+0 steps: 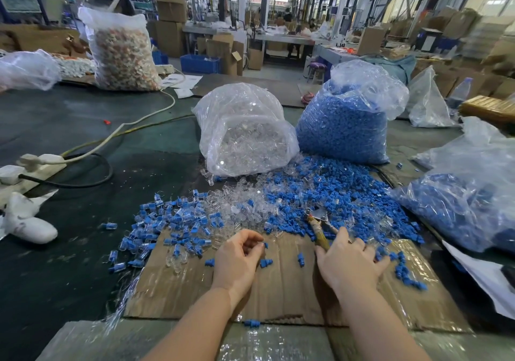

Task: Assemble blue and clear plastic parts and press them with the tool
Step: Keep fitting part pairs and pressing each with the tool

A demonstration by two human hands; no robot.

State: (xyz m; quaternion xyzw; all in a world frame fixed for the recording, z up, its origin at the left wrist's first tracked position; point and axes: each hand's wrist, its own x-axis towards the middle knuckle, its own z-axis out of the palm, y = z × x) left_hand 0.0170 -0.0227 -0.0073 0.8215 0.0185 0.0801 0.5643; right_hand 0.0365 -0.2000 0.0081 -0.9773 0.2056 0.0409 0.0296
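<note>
My left hand [239,257] hovers over a brown cardboard sheet [281,282] with its fingers curled, pinching a small blue plastic part [265,245] at the fingertips. My right hand [349,260] grips the handle of a pliers-like pressing tool [317,225] whose metal head points away from me into the parts. Loose blue parts [342,193] and clear parts [239,204] lie heaped beyond the cardboard. Assembled blue-and-clear pieces [172,221] spread out at the left.
A bag of clear parts [245,135] and a bag of blue parts [345,126] stand behind the heap. Another bag of blue parts [468,201] lies at the right. A power strip with cables [33,165] and a white glove [28,221] sit at the left.
</note>
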